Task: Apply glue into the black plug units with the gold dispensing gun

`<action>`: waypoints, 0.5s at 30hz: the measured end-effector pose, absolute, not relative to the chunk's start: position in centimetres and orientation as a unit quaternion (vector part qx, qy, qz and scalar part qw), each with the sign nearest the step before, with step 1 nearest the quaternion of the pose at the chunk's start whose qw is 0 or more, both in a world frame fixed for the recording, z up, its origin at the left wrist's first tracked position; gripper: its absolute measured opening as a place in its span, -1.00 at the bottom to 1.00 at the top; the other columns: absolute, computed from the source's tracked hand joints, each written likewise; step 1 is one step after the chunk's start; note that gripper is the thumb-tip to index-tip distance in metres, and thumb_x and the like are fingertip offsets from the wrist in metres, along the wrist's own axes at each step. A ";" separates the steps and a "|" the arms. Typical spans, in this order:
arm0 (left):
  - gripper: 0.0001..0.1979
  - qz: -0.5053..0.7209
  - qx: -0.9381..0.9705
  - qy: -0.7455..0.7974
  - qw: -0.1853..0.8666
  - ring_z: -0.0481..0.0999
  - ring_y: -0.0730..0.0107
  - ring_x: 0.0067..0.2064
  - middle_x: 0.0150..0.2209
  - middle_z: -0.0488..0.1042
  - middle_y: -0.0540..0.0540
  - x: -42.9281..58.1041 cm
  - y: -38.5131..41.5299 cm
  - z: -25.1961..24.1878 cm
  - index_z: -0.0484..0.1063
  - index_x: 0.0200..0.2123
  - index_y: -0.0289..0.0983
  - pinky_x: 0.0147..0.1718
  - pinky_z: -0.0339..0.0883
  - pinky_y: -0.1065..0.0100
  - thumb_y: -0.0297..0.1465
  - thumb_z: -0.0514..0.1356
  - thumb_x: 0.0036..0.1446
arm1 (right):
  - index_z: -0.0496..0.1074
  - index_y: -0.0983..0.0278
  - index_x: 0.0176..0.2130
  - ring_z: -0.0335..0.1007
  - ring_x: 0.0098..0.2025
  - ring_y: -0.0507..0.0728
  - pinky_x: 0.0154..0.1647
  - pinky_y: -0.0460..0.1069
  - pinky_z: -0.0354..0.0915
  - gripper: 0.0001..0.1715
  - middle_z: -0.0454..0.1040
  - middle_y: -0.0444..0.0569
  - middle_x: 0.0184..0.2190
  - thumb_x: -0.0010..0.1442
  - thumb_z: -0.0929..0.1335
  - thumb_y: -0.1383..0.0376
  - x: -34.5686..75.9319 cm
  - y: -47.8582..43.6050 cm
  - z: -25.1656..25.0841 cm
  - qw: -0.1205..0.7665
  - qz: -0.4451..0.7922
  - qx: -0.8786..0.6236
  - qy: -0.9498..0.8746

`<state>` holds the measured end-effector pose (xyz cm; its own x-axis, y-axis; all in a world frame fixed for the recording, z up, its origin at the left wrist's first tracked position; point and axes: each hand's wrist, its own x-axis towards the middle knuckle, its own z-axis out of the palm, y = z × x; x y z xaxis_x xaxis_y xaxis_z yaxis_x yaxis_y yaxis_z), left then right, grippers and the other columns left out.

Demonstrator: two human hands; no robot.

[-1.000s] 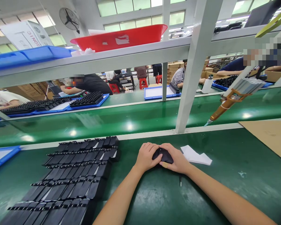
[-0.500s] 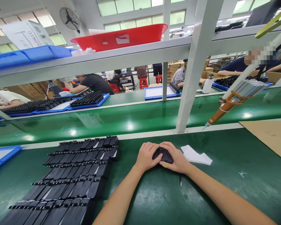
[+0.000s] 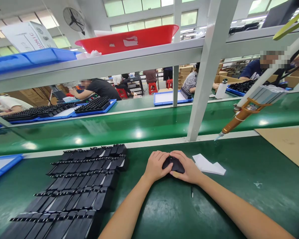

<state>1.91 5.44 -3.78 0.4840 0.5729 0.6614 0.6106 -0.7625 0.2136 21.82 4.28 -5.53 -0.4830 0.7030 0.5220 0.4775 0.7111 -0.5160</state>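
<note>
A small black part (image 3: pixel 177 167) rests at the green table top, held from both sides. My left hand (image 3: pixel 157 166) is wrapped round its left side, thumb on its near face. From the right, my right hand (image 3: pixel 188 168) closes on the same part, and the fingertips of both hands meet at its top. Much of the part is hidden under the fingers. A white cloth or paper (image 3: pixel 209 165) lies just right of my right hand. Below that hand a small thin dark object (image 3: pixel 192 192) lies on the table.
Rows of black parts (image 3: pixel 74 181) fill the table's left side, beside a blue-edged tray (image 3: pixel 7 167). A dispenser with a fine tip (image 3: pixel 236 121) hangs at the right, near a metal post (image 3: pixel 201 83) and cardboard (image 3: pixel 286 142). People sit beyond the green belt (image 3: pixel 139 122).
My hands and the black part have not visibly moved. Across the belt at the right, a person has shifted and raised an arm. The dispenser has swung very slightly.
</note>
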 end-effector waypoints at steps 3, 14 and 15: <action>-0.73 -0.371 -0.861 -0.347 0.024 0.49 0.22 -0.23 -0.21 0.57 -0.14 1.9 5.4 -3.8 0.41 -0.08 -0.26 -0.24 0.32 0.19 -0.28 0.14 0.19 | 0.12 0.18 0.18 0.38 0.12 0.23 0.09 0.17 0.41 -0.29 0.31 0.16 0.10 0.12 0.39 0.12 21.8 4.3 -5.6 0.375 0.154 -0.346 -0.846; -0.74 -0.370 -0.861 -0.346 0.027 0.49 0.21 -0.23 -0.21 0.57 -0.14 1.8 5.4 -3.9 0.41 -0.09 -0.25 -0.24 0.32 0.19 -0.29 0.14 0.19 | 0.12 0.17 0.19 0.38 0.12 0.23 0.09 0.18 0.42 -0.29 0.32 0.16 0.10 0.13 0.39 0.12 21.8 4.3 -5.7 0.370 0.148 -0.350 -0.848; -0.74 -0.371 -0.861 -0.346 0.028 0.49 0.22 -0.23 -0.21 0.57 -0.13 1.9 5.4 -3.8 0.41 -0.09 -0.25 -0.24 0.32 0.19 -0.29 0.14 0.18 | 0.12 0.17 0.18 0.38 0.12 0.23 0.09 0.18 0.42 -0.30 0.32 0.16 0.10 0.13 0.39 0.12 21.8 4.3 -5.7 0.369 0.148 -0.350 -0.848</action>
<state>1.86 5.40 -3.84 0.4852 0.5755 0.6583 0.6163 -0.7591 0.2093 21.83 4.29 -5.66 -0.4825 0.7033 0.5220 0.4849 0.7108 -0.5095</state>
